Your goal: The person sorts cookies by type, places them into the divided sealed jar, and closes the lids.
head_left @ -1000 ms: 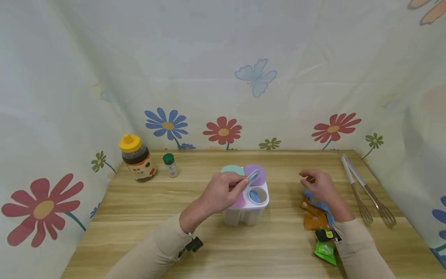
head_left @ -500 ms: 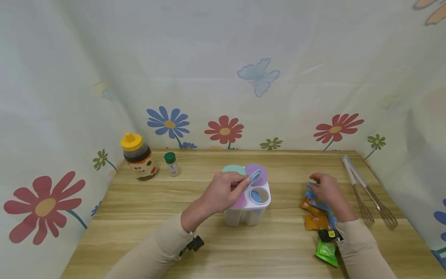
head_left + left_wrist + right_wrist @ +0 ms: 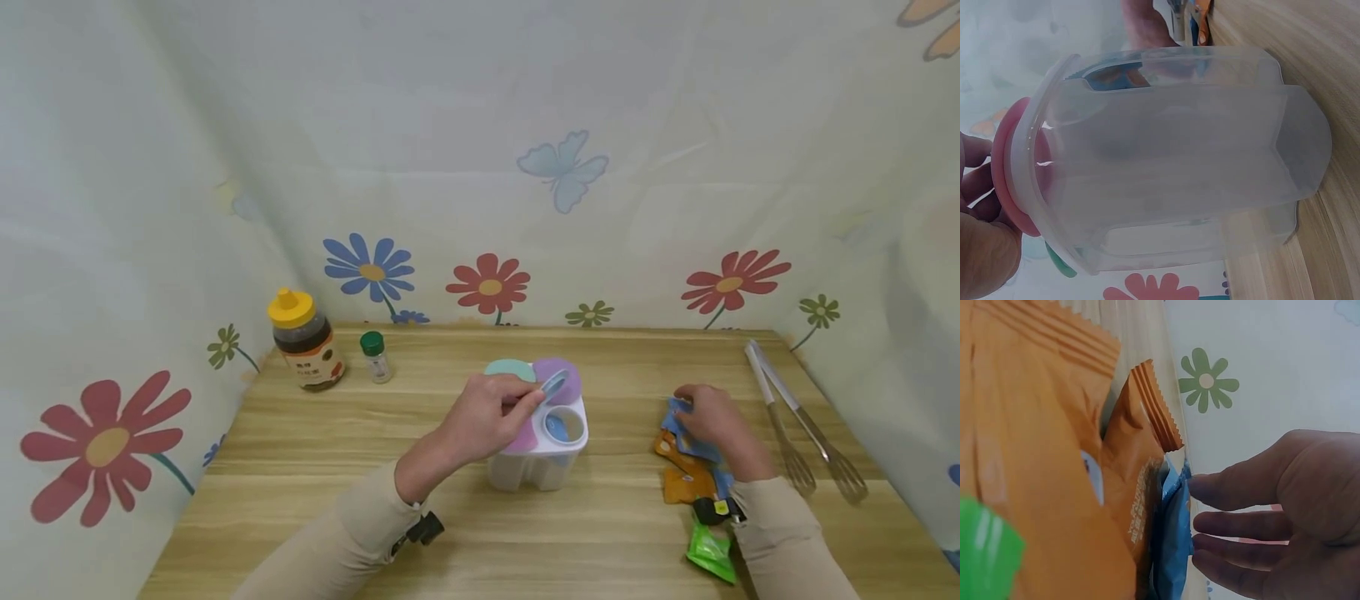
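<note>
A white translucent seasoning box (image 3: 536,467) with teal, purple and pink lids stands mid-table; the left wrist view shows its clear body (image 3: 1179,169) close up. My left hand (image 3: 491,414) rests on top of it and pinches the raised blue lid (image 3: 555,383) of the front right compartment, which stands uncovered. My right hand (image 3: 705,414) lies on a pile of snack packets to the right. Its thumb and fingertips (image 3: 1210,522) touch the edge of a blue packet (image 3: 1172,544). Orange packets (image 3: 678,483) and a green packet (image 3: 708,554) lie nearer me.
A honey bottle (image 3: 306,342) with a yellow cap and a small green-capped jar (image 3: 374,357) stand at the back left. Two metal whisks (image 3: 795,425) lie along the right edge. Flower-printed cloth walls close in the table on three sides.
My right hand has come down and to the right, from hovering above the table onto the blue packet. My left hand keeps the same hold on the blue lid.
</note>
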Motion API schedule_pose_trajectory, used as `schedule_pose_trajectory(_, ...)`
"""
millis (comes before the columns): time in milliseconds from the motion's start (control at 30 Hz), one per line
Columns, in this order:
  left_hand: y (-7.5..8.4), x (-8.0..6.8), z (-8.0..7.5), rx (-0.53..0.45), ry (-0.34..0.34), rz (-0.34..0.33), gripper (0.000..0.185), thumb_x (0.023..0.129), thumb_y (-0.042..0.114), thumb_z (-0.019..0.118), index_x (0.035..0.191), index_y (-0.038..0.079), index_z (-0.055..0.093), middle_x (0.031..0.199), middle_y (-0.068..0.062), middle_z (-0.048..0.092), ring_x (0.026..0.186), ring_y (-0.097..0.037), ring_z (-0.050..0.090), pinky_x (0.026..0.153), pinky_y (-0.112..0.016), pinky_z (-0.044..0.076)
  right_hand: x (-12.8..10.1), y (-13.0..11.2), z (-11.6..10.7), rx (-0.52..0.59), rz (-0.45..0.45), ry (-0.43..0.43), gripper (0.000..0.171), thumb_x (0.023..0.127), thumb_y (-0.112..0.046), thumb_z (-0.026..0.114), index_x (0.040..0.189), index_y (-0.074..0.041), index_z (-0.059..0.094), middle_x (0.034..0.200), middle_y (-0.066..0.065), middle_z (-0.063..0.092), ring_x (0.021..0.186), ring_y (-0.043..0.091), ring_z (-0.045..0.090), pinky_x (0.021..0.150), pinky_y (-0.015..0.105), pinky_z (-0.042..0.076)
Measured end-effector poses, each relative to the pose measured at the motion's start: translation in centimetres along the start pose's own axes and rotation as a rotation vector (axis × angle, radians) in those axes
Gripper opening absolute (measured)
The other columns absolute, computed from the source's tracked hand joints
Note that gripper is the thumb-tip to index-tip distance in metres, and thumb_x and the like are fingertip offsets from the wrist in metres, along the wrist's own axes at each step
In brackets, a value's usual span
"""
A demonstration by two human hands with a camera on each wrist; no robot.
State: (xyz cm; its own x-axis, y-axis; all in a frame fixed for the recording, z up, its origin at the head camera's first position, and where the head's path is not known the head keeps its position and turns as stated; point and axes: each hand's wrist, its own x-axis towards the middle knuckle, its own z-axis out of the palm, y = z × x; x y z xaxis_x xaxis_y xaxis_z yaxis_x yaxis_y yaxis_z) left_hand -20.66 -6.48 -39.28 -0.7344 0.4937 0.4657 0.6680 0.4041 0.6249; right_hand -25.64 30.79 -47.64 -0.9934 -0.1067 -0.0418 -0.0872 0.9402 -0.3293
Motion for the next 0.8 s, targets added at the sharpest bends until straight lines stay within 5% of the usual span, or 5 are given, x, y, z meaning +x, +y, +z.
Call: schedule_pose_trajectory(800,0.00,-0.03,0.10,0.018,-0.001,-0.008,0.020,0.096,0.021,0.062,0.092,0.008,0.076,0.066,0.008,0.057,0.058,-0.004,0.048,0.049,-0.017,0.044,-0.04,0.18,0.28,-0.018,-0.023,-0.031,0.036,0.084,-0.004,0.068,0.116,0.011,0.062,0.112,0.031,0.064,0.104,0.049,0.059,0.088,0.058,0.047)
